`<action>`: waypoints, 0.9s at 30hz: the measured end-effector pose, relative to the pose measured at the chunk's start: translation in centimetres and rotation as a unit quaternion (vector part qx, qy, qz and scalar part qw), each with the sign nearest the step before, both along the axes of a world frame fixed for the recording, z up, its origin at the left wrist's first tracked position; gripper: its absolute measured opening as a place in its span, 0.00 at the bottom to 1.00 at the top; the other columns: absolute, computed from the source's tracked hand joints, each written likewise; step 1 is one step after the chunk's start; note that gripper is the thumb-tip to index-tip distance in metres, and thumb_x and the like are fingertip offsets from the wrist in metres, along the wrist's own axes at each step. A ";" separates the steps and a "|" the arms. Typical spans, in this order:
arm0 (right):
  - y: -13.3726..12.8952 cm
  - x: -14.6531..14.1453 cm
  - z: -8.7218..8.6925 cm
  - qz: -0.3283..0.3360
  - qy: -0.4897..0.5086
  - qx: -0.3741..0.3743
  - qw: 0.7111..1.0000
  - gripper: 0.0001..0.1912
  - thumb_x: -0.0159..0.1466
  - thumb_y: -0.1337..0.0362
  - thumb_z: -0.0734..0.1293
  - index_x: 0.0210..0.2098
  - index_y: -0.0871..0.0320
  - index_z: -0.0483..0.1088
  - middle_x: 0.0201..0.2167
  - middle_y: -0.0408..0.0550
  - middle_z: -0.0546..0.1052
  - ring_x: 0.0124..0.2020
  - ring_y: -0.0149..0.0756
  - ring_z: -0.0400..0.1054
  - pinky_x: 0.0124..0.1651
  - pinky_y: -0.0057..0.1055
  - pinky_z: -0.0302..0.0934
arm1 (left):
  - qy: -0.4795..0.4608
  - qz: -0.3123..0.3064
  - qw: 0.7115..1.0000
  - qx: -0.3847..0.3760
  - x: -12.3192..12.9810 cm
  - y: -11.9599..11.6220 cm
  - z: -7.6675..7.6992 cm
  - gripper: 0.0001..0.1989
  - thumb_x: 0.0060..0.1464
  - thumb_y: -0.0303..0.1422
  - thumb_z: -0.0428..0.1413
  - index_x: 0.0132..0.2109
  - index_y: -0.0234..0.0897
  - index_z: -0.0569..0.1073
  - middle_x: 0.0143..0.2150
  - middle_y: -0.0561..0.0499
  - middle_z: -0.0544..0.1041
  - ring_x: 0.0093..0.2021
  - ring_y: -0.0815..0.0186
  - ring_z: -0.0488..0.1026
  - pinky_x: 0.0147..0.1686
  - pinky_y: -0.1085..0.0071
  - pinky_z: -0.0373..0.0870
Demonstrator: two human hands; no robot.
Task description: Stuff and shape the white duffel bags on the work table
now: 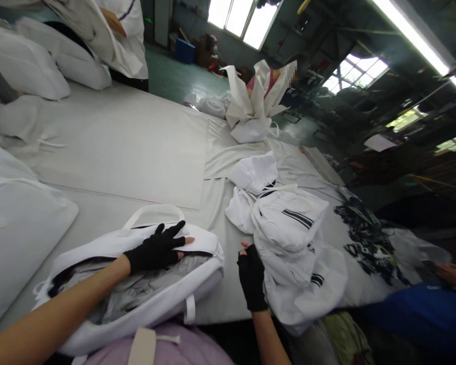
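Note:
A white zippered bag (201,294) lies on its side in front of me, its mouth gaping and soft grey material (137,291) showing inside. My left hand (155,251), in a black fingerless glove, rests across the bag's upper rim by the zip. Its fingers are spread and reach toward the carry handle (155,209). My right hand (251,276), gloved the same way, is at the left edge of a pile of white bags with dark stripes (289,223). Its fingers are curled in, and I see nothing in them.
A pale cloth-covered table (137,137) stretches ahead. Large stuffed white bags (23,213) stand at left. A white bag with upright flaps (251,111) sits at the far edge. Dark straps (368,238) lie at right, near another person's hand (454,276). A person (127,45) stands across the table.

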State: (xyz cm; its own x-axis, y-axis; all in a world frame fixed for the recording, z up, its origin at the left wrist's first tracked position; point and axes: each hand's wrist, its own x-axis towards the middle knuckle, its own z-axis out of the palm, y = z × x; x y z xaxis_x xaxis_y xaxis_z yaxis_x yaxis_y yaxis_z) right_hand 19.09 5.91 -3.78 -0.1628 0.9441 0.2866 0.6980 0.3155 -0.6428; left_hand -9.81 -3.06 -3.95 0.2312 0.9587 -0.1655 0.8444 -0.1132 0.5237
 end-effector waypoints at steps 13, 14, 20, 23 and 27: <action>-3.0 -0.4 -3.5 0.079 0.131 -0.120 0.981 0.15 0.65 0.61 0.59 0.44 0.58 0.73 0.40 0.47 0.77 0.44 0.36 0.71 0.49 0.31 0.63 | -0.050 -0.011 0.995 0.089 8.4 5.4 5.2 0.15 0.62 0.43 0.47 0.38 0.38 0.71 0.33 0.50 0.74 0.33 0.63 0.72 0.31 0.70 0.63; -2.8 0.0 -3.9 0.066 0.143 -0.128 0.979 0.15 0.65 0.61 0.58 0.45 0.58 0.73 0.42 0.48 0.77 0.45 0.36 0.71 0.50 0.31 0.63 | -0.005 -0.013 0.998 0.057 9.0 5.8 4.9 0.16 0.60 0.46 0.48 0.40 0.39 0.72 0.34 0.49 0.75 0.34 0.60 0.73 0.31 0.68 0.64; -1.3 2.2 -7.8 -0.053 0.102 -0.180 0.977 0.18 0.61 0.58 0.58 0.44 0.60 0.72 0.44 0.53 0.76 0.48 0.41 0.70 0.52 0.36 0.62 | 0.130 0.012 0.990 -0.055 12.3 7.3 3.1 0.20 0.56 0.46 0.52 0.48 0.36 0.72 0.46 0.39 0.75 0.47 0.50 0.73 0.42 0.59 0.67; -0.5 2.6 -9.1 -0.036 0.106 -0.207 0.972 0.17 0.60 0.53 0.61 0.38 0.58 0.72 0.35 0.49 0.78 0.39 0.39 0.71 0.44 0.33 0.64 | 0.128 0.018 0.989 -0.064 13.0 7.3 2.6 0.17 0.56 0.41 0.53 0.48 0.36 0.71 0.47 0.40 0.75 0.47 0.52 0.73 0.43 0.61 0.67; 0.5 2.3 -9.7 -0.016 0.110 -0.214 0.970 0.16 0.59 0.52 0.64 0.38 0.58 0.72 0.28 0.44 0.75 0.31 0.35 0.69 0.38 0.30 0.62 | 0.113 0.020 0.990 -0.081 12.6 7.4 2.3 0.12 0.55 0.38 0.52 0.42 0.35 0.72 0.42 0.43 0.76 0.42 0.57 0.74 0.38 0.66 0.67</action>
